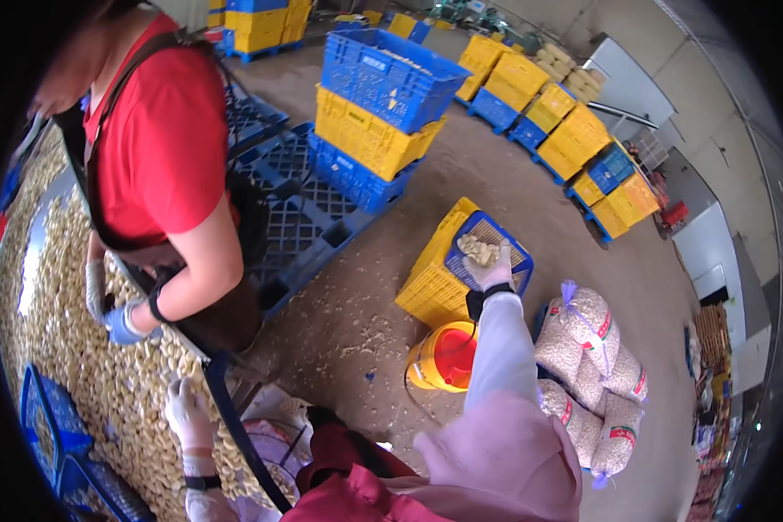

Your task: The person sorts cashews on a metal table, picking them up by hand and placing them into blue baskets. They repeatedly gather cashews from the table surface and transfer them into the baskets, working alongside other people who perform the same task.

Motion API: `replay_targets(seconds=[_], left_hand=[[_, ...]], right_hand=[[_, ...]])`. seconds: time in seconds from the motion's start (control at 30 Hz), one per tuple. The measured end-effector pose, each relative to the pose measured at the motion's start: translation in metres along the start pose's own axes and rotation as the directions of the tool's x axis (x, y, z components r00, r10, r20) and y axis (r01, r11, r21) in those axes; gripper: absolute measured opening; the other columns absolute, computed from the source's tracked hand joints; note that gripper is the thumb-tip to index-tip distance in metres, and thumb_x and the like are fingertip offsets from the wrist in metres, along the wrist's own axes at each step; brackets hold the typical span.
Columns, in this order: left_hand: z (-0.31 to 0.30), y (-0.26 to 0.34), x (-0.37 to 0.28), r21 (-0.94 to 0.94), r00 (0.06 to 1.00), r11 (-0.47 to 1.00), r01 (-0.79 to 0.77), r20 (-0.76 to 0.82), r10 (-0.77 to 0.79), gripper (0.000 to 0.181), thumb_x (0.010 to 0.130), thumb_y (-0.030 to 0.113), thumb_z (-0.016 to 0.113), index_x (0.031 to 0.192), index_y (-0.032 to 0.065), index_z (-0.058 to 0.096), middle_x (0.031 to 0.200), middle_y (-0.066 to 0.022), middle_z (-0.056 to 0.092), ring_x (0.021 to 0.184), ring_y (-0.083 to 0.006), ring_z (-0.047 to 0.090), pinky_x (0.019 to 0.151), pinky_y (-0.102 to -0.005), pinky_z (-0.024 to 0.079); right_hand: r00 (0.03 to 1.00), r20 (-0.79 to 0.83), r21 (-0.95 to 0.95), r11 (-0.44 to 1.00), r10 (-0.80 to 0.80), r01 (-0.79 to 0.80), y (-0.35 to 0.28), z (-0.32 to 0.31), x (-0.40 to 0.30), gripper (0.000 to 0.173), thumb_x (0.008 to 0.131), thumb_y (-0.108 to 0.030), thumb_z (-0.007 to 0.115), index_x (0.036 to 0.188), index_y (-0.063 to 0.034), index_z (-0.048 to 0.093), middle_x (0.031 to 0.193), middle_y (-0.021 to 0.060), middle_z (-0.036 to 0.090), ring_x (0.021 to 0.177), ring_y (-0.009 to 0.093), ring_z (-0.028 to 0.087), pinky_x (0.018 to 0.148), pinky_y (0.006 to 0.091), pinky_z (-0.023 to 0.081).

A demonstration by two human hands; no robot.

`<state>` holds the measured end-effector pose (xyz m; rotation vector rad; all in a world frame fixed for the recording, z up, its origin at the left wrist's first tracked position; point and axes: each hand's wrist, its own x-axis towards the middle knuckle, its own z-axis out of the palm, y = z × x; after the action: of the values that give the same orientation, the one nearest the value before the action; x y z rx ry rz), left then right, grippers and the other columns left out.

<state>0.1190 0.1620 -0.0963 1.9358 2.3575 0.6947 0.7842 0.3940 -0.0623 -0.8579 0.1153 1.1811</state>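
Observation:
My right hand (492, 264), in a pale glove, is cupped palm up with a clump of peeled garlic cloves (476, 249) in it. It is over a blue plastic basket (523, 274), which rests tilted on yellow crates (434, 287). On the left, my gloved left hand (188, 417) lies at the near edge of a table spread with garlic cloves (137, 378). Its fingers point away from me among the cloves; whether they grip any is hidden. A dark band circles each of my wrists.
A co-worker in red (169, 130) works at the same table, gloved hands among the cloves. Below the basket stands a yellow bucket (421, 368) with a red inside. Filled mesh bags (587, 378) lie at right. Stacked crates (378, 130) stand beside a blue pallet (293, 222).

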Motion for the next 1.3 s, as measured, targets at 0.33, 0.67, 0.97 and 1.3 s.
replay_targets(seconds=[0.33,0.67,0.97,1.3], left_hand=[[-0.067,0.030,-0.093,-0.045,0.972,0.971,0.234,-0.017,-0.235,0.037,0.078,0.010,0.073,0.113,0.0037,0.064,0.115,-0.0201,0.061,0.110,-0.0403,0.057,0.094,-0.0501,0.046],[-0.061,0.064,-0.192,-0.101,0.784,0.894,0.437,0.530,-0.323,0.018,0.084,0.014,0.064,0.102,0.0126,0.065,0.102,-0.0222,0.058,0.089,-0.0425,0.066,0.078,-0.0493,0.055],[-0.079,0.004,-0.140,-0.113,0.804,0.833,0.541,-0.223,-0.552,0.012,0.078,0.012,0.069,0.089,0.0134,0.072,0.091,-0.0078,0.065,0.089,-0.0323,0.064,0.076,-0.0438,0.053],[-0.048,-0.025,-0.115,0.063,0.746,0.743,0.666,-0.035,-0.666,0.010,0.079,0.020,0.069,0.085,0.0127,0.069,0.086,-0.0113,0.064,0.084,-0.0337,0.065,0.072,-0.0458,0.053]], right_hand=[[0.594,0.289,-0.957,0.229,0.751,0.177,0.268,0.031,-0.181,0.029,0.092,-0.009,0.066,0.120,-0.0090,0.064,0.090,0.0028,0.065,0.080,0.016,0.065,0.070,0.0306,0.053],[-0.343,0.147,0.497,0.231,0.928,0.836,0.422,0.107,-0.398,0.028,0.084,-0.020,0.068,0.110,-0.0092,0.064,0.104,0.0139,0.064,0.099,0.035,0.064,0.084,0.0481,0.053],[-0.125,0.110,0.674,0.018,0.986,0.738,0.496,0.132,-0.386,0.025,0.095,-0.016,0.052,0.118,-0.0102,0.063,0.117,0.0162,0.061,0.098,0.038,0.069,0.081,0.0477,0.057],[-0.058,-0.343,0.459,0.221,0.938,0.861,0.488,0.131,-0.408,0.061,0.079,-0.030,0.073,0.130,-0.0019,0.052,0.126,0.0284,0.055,0.115,0.044,0.060,0.097,0.0477,0.051]])
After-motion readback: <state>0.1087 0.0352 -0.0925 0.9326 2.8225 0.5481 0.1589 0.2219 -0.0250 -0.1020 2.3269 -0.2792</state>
